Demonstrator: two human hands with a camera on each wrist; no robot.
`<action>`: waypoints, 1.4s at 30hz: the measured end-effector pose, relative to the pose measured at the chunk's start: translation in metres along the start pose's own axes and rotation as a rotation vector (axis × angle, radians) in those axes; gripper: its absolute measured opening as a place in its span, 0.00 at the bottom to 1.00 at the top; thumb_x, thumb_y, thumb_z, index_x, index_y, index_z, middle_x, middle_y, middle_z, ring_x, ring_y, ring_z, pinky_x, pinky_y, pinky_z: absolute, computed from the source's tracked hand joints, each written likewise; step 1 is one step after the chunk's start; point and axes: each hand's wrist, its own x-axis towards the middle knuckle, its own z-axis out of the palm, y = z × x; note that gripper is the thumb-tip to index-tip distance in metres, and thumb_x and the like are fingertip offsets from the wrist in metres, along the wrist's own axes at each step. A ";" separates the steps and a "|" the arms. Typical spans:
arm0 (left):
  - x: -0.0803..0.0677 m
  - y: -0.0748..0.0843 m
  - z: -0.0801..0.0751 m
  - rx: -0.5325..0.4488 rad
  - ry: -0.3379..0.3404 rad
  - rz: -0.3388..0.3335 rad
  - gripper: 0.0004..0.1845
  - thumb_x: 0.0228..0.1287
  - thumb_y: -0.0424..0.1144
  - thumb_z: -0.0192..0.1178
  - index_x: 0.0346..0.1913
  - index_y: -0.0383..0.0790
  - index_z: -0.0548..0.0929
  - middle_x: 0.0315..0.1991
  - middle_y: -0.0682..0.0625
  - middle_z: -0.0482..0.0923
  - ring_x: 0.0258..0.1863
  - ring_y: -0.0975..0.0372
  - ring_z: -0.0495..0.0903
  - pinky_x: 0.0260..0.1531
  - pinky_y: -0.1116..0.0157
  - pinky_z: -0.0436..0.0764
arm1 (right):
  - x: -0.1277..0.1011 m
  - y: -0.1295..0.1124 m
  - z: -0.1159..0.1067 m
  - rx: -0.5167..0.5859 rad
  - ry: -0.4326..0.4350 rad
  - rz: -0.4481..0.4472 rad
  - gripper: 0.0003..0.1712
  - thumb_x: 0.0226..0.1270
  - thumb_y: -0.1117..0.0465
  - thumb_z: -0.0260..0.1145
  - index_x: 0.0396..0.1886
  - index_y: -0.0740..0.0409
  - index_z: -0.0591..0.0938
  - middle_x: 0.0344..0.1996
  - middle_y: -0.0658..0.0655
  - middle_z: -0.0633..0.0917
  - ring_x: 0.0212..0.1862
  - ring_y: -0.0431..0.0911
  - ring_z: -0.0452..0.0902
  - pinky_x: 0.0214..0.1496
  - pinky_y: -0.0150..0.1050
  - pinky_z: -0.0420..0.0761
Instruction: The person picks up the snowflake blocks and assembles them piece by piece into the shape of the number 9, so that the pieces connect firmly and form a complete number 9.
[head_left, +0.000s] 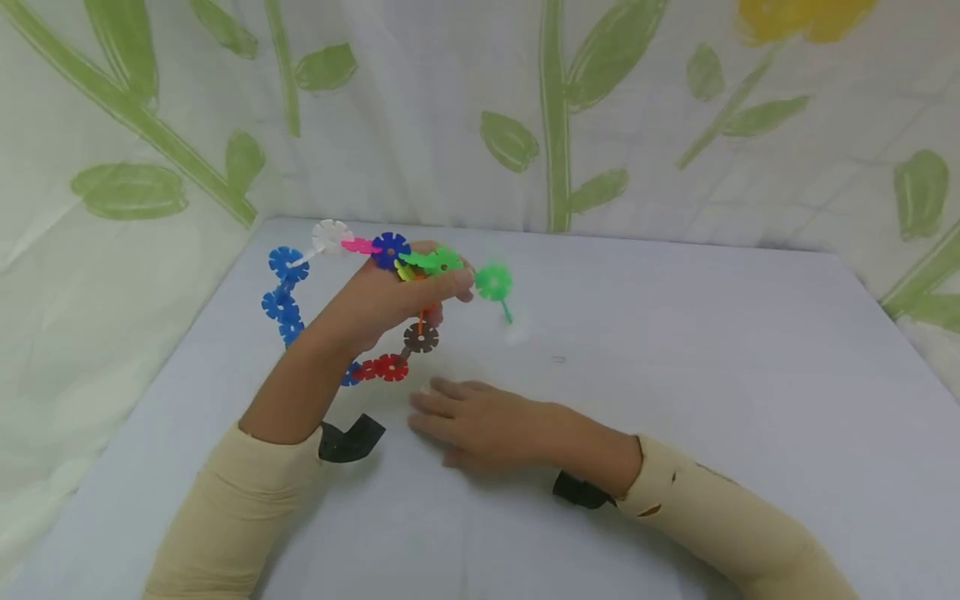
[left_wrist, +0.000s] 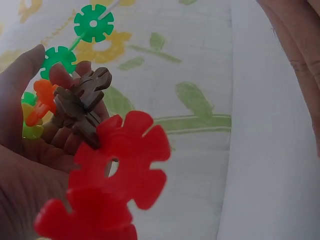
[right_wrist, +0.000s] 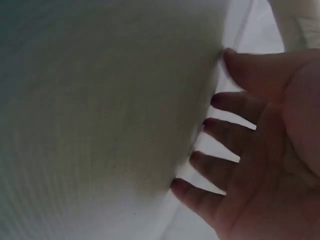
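Note:
My left hand (head_left: 386,296) holds a chain of notched, flower-shaped plastic discs up over the table, pinching it at a green disc (head_left: 444,262) between thumb and fingers. From there the chain loops around the wrist through dark blue, pink, white (head_left: 332,237) and blue discs (head_left: 282,305), partly hidden behind the forearm. Red discs (head_left: 392,367) and a brown disc (head_left: 422,337) hang below the palm; orange and yellow ones (left_wrist: 32,122) sit by the fingers. Another green disc (head_left: 494,282) sticks out to the right, blurred. My right hand (head_left: 487,423), holding nothing, is palm down at the tabletop with fingers spread.
A white-covered table (head_left: 675,358) lies under both hands. Behind it hangs a pale curtain (head_left: 420,125) painted with green leaves and a yellow flower. Black wrist mounts (head_left: 351,439) sit at both cuffs of the beige sleeves (head_left: 247,492).

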 end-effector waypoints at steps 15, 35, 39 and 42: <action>0.000 0.001 -0.002 -0.034 -0.060 0.046 0.18 0.67 0.51 0.65 0.55 0.47 0.83 0.44 0.47 0.86 0.32 0.47 0.81 0.40 0.52 0.81 | -0.012 0.018 -0.007 0.028 0.075 0.158 0.12 0.67 0.70 0.65 0.48 0.55 0.81 0.35 0.49 0.77 0.34 0.43 0.72 0.38 0.32 0.76; -0.004 -0.001 -0.007 -0.055 -0.075 0.057 0.18 0.69 0.49 0.63 0.57 0.47 0.82 0.41 0.43 0.84 0.34 0.43 0.80 0.37 0.54 0.81 | -0.054 0.050 -0.014 0.535 0.016 0.246 0.10 0.70 0.58 0.68 0.33 0.49 0.74 0.23 0.47 0.76 0.26 0.40 0.70 0.30 0.36 0.72; -0.004 0.001 -0.008 -0.050 -0.061 0.065 0.17 0.69 0.50 0.63 0.56 0.46 0.83 0.39 0.42 0.83 0.33 0.44 0.80 0.36 0.54 0.82 | -0.071 0.062 -0.030 0.886 0.206 0.011 0.06 0.73 0.64 0.64 0.39 0.57 0.73 0.20 0.52 0.80 0.20 0.46 0.75 0.26 0.40 0.80; -0.003 0.003 -0.008 -0.082 -0.087 0.052 0.18 0.70 0.50 0.62 0.57 0.45 0.82 0.35 0.38 0.79 0.32 0.45 0.79 0.33 0.54 0.83 | -0.081 0.066 -0.039 1.078 0.357 -0.164 0.11 0.72 0.73 0.62 0.48 0.64 0.69 0.22 0.59 0.82 0.20 0.52 0.77 0.24 0.45 0.82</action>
